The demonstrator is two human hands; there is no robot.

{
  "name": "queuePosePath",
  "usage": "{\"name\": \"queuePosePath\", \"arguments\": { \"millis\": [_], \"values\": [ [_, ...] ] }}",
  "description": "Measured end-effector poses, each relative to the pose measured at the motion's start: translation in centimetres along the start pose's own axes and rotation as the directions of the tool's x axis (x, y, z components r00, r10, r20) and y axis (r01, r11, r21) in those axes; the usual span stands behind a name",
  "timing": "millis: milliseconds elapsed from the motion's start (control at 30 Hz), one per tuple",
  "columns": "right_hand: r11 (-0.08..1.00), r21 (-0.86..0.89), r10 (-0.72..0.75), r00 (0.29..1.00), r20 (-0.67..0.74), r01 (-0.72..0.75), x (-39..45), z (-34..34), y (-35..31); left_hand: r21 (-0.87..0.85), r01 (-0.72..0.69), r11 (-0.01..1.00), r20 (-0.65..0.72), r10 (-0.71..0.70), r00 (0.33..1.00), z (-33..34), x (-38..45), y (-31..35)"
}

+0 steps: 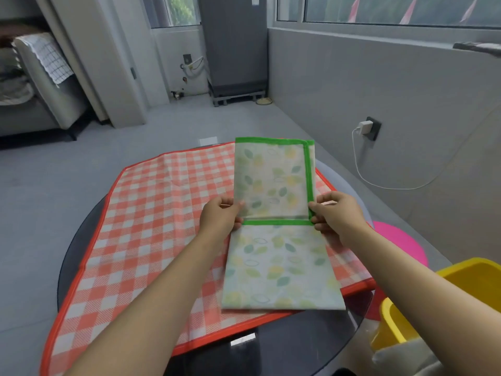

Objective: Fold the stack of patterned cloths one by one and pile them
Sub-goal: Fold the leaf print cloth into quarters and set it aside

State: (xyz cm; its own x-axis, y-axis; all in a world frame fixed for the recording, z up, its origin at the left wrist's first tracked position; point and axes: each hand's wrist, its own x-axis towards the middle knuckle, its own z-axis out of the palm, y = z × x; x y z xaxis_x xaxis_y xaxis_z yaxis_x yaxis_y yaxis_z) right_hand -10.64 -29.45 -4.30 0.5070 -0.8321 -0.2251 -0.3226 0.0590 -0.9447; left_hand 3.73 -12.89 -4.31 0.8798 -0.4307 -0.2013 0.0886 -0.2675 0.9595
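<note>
1. Mid-fold on the leaf-print cloth (276, 234), green-bordered, lying on top of the red checked cloth (151, 226) at the right side of the round dark table (284, 351).
2. Left hand (221, 217) pinching the left edge at the fold line, fingers curled and clamped on the fabric.
3. Right hand (334, 213) pinching the right edge at the green border, thumb and fingers closed on it likewise.
4. Far half of the leaf-print cloth lifted and standing up from the crease; near half flat towards the body. Already narrowed to a strip by the look of it, so probably one fold in and the next under way.
5. Red checked cloth spread open and flat beneath, no folds showing: judged untouched, next in line.
6. No finished pile of folded cloths anywhere in view; whether further cloths sit under the checked one, cannot tell.
7. Yellow tub (444, 302) at the right edge, contents unclear.
8. Verdict: early going, first piece not yet done, at least one more to follow.
</note>
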Motion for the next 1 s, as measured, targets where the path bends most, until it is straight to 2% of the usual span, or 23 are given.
{"name": "queuePosePath", "arguments": {
  "millis": [267,433,500,600,767,833,900,933,1000],
  "values": [
    [0.985,0.174,-0.028,0.982,0.186,-0.005,-1.0,-1.5,-0.3,-0.253,0.114,0.961,0.078,-0.097,0.992,-1.2,-1.5,1.1],
    [0.968,0.251,-0.032,0.979,0.199,-0.02,-1.2,-2.0,-0.1,-0.201,0.074,0.977,0.122,-0.05,0.991,-2.1,-2.0,0.8],
    [0.984,0.176,-0.024,0.982,0.188,-0.01,-1.3,-2.3,0.0,-0.089,0.021,0.996,0.151,-0.008,0.988,-2.7,-2.2,0.3],
    [0.995,-0.055,-0.068,0.976,0.209,0.081,-1.3,-2.7,0.5,0.057,-0.051,0.997,0.192,0.039,0.981,-3.4,-2.7,-0.1],
    [0.896,-0.274,-0.294,0.929,0.226,0.35,-2.6,-2.6,0.5,0.289,-0.201,0.936,0.234,0.134,0.963,-3.3,-3.2,-0.7],
    [0.83,-0.368,-0.354,0.905,0.234,0.42,-2.9,-2.2,0.5,0.406,-0.305,0.861,0.27,0.206,0.941,-2.8,-3.4,-0.9],
    [0.72,-0.514,-0.377,0.885,0.275,0.466,-3.3,-1.7,0.6,0.511,-0.373,0.774,0.332,0.223,0.917,-2.1,-4.0,-0.9],
    [0.66,-0.575,-0.376,0.875,0.304,0.484,-3.6,-1.5,0.7,0.576,-0.394,0.716,0.345,0.223,0.911,-1.6,-4.5,-0.8],
    [0.552,-0.66,-0.374,0.858,0.351,0.51,-4.7,-1.0,1.0,0.717,-0.449,0.533,0.37,0.254,0.894,-0.7,-5.4,-1.0]
  ]
}}
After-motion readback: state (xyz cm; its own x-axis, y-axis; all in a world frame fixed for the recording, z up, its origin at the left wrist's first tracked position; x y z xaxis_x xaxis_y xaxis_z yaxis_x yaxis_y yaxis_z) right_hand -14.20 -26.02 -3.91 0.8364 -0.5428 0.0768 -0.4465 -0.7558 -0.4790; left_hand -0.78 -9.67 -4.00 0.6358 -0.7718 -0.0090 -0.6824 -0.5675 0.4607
